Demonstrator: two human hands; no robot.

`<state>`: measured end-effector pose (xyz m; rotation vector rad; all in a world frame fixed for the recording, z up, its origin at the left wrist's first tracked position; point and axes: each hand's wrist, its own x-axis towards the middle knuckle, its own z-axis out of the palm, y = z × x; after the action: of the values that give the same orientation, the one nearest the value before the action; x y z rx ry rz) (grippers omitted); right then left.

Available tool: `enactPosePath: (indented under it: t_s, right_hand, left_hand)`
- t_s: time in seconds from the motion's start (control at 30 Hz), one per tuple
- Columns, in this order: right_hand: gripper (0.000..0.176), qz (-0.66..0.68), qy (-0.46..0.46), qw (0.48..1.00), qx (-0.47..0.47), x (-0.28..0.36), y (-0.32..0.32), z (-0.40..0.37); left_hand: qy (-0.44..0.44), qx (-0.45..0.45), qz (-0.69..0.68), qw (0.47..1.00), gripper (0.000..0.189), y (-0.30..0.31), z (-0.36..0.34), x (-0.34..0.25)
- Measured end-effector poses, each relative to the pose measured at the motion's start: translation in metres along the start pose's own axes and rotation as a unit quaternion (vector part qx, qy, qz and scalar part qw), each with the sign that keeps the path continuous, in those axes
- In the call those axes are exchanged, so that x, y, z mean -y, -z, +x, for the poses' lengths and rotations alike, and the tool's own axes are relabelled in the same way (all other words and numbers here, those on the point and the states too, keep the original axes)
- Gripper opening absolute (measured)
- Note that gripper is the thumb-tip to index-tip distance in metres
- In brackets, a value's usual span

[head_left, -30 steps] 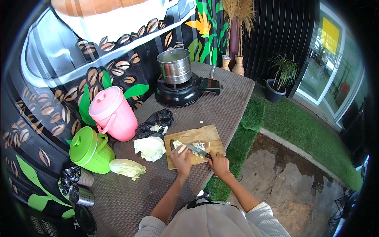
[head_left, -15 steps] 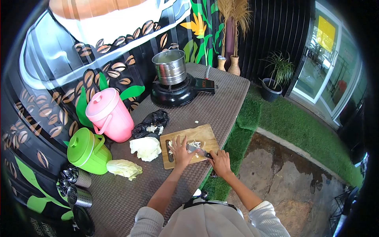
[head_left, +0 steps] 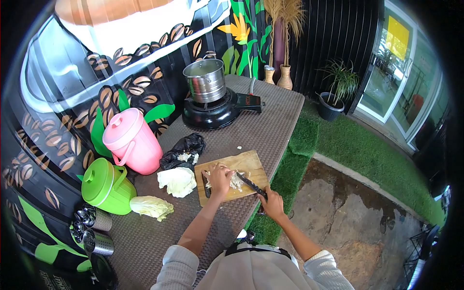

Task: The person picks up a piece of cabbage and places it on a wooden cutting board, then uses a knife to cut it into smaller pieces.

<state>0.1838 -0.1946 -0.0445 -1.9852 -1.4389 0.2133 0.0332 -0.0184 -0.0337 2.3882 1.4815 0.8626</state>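
Observation:
My right hand (head_left: 273, 203) is closed round the handle of a kitchen knife (head_left: 252, 185), whose dark-looking blade slants up and left over the wooden cutting board (head_left: 256, 166). Close to the blade's tip is my left hand (head_left: 220, 181), its fingers bent and drawn together above the board; whatever they hold, if anything, is hidden. Chopped pale cabbage (head_left: 237, 181) lies under and beside the blade. Left of the board sit a large piece of cabbage (head_left: 178, 182) and a longer cabbage piece (head_left: 152, 207).
A black plastic bag (head_left: 186, 147) with scraps lies behind the cabbage. Pink (head_left: 140, 147) and green (head_left: 111, 188) lidded buckets stand along the wall. At the back, a steel pot (head_left: 205, 82) rests on a black gas stove (head_left: 210, 116). Metal utensil holders (head_left: 99, 241) stand front left.
My left hand has gone from spread fingers on the cabbage to bent, gathered fingers. The knife has turned, its blade now pointing more steeply up and left, and my right hand sits slightly lower.

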Motion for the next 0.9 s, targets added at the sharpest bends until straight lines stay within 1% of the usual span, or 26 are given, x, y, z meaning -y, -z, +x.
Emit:
enactPosePath:
  t_s: [0.03,0.1,0.13,0.17,0.2,0.27,0.3,0.37,0.4,0.47,0.5,0.57,0.6,0.67,0.73,0.8,0.87,0.9]
  right_hand:
    - [0.029,0.0,0.0,1.0,0.0,0.0,0.0,0.002]
    - [0.03,0.074,-0.062,0.995,0.011,0.001,0.0,0.005]
    - [0.03,0.073,-0.062,0.995,0.012,-0.001,-0.002,0.005]
    - [0.031,0.087,-0.063,0.994,0.005,-0.004,-0.006,0.006]
    - [0.031,0.101,-0.063,0.993,-0.002,-0.003,-0.007,0.007]
    - [0.03,0.098,-0.073,0.993,0.005,-0.002,-0.008,0.006]
    - [0.03,0.093,-0.083,0.992,0.011,-0.001,-0.008,0.007]
    - [0.03,0.111,-0.096,0.989,0.027,-0.001,-0.011,0.004]
    - [0.031,0.127,-0.11,0.985,0.043,0.0,-0.01,0.002]
    - [0.031,0.141,-0.119,0.982,0.044,0.003,-0.011,0.0]
    - [0.031,0.156,-0.126,0.979,0.046,0.005,-0.01,-0.001]
    - [0.031,0.156,-0.112,0.981,0.028,0.001,-0.014,-0.002]
    - [0.03,0.156,-0.098,0.983,0.01,-0.001,-0.016,-0.002]
    - [0.03,0.162,-0.089,0.983,-0.005,-0.004,-0.019,-0.004]
    - [0.03,0.169,-0.08,0.982,-0.02,0.001,-0.015,-0.004]
    - [0.031,0.168,-0.12,0.978,0.028,0.006,-0.009,-0.006]
    - [0.031,0.17,-0.117,0.978,0.023,0.003,-0.013,-0.007]
    - [0.031,0.173,-0.114,0.978,0.019,0.004,-0.014,-0.006]
  left_hand:
    - [-0.005,-0.003,0.019,1.0,0.011,0.001,-0.001,0.0]
    - [-0.01,-0.006,0.038,0.999,0.007,0.002,-0.004,0.0]
    - [0.006,0.016,0.046,0.999,0.003,0.001,-0.007,0.0]
    - [0.023,0.038,0.053,0.998,0.005,0.001,-0.009,0.001]
    - [0.023,0.038,0.053,0.998,0.005,0.002,-0.011,0.002]
    - [-0.07,0.07,0.098,0.99,0.023,0.004,-0.013,0.007]
    - [-0.07,0.069,0.099,0.99,0.023,0.003,-0.012,0.013]
    - [-0.222,0.089,0.08,0.968,0.042,0.0,-0.007,0.024]
    - [-0.223,0.09,0.08,0.967,0.042,0.0,-0.003,0.029]
    - [-0.302,0.2,0.021,0.932,0.053,-0.002,0.007,0.036]
    - [-0.302,0.201,0.02,0.932,0.053,0.004,0.011,0.032]
    - [-0.252,0.299,0.018,0.92,0.055,0.025,0.015,0.018]
    - [-0.253,0.299,0.018,0.92,0.055,0.026,0.016,0.017]
    - [-0.268,0.327,0.03,0.906,0.055,0.028,0.018,0.016]
    - [-0.28,0.31,0.028,0.908,0.053,0.023,0.015,0.016]
    - [-0.291,0.293,0.026,0.91,0.05,0.019,0.013,0.019]
    - [-0.317,0.242,0.014,0.917,0.047,0.015,0.013,0.023]
    - [-0.316,0.241,0.014,0.918,0.047,0.017,0.013,0.021]
